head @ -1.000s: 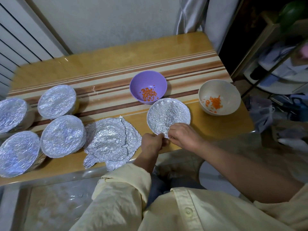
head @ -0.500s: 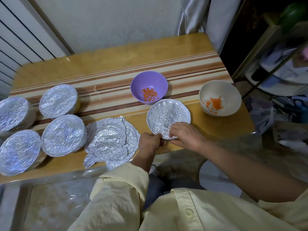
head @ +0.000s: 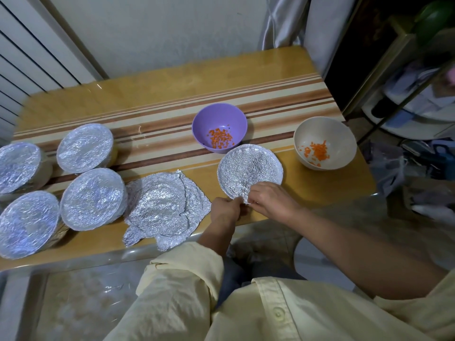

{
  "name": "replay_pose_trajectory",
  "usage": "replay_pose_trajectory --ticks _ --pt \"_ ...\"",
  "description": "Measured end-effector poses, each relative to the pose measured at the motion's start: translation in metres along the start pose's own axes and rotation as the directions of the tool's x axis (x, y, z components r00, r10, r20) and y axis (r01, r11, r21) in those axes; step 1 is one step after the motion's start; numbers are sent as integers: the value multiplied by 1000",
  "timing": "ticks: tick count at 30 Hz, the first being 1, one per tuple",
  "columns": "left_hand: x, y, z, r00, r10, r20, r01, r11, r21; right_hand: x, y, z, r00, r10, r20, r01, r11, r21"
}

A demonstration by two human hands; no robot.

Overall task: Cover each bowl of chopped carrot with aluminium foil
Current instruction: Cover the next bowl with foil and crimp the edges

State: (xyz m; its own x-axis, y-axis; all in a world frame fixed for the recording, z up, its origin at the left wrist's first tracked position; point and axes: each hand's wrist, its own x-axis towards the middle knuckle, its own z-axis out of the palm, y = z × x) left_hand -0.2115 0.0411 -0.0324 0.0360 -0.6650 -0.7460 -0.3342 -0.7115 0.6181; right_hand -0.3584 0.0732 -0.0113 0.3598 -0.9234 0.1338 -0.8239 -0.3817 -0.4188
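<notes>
Head view: the left hand and right hand are both pinching the near edge of the foil-covered bowl, probably crimping it tight; purple bowl and white bowl are waiting uncovered beyond.

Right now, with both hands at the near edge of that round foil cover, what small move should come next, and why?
Probably fold the pinched bit down against the rim and let go. The left hand and right hand both pinch the foil cover at its near edge; the rest of its edge looks tucked. The purple bowl and white bowl stand uncovered, carrot showing.
</notes>
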Motion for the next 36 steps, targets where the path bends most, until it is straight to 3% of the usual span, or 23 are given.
replay_pose_trajectory --ticks 10,20,24,29,36 --pt "-10 4 2 1000 4 2 -4 999 -42 2 -6 -1 999 32 -22 -31 999 6" --pt "13 2 -6 999 39 2 -39 988 148 -6 7 -7 999 -35 17 35 999 -27" --pt "-18 15 -9 1000 28 -14 -26 995 93 -4 6 -5 998 -60 7 60 998 -17" --pt "-26 15 1 992 -67 111 73 996 -49 -3 2 -3 1000 -22 0 22 1000 10" --pt "-26 12 0 994 -46 103 49 998 -30 -2 -1 -3 1000 -6 18 5 1000 20"
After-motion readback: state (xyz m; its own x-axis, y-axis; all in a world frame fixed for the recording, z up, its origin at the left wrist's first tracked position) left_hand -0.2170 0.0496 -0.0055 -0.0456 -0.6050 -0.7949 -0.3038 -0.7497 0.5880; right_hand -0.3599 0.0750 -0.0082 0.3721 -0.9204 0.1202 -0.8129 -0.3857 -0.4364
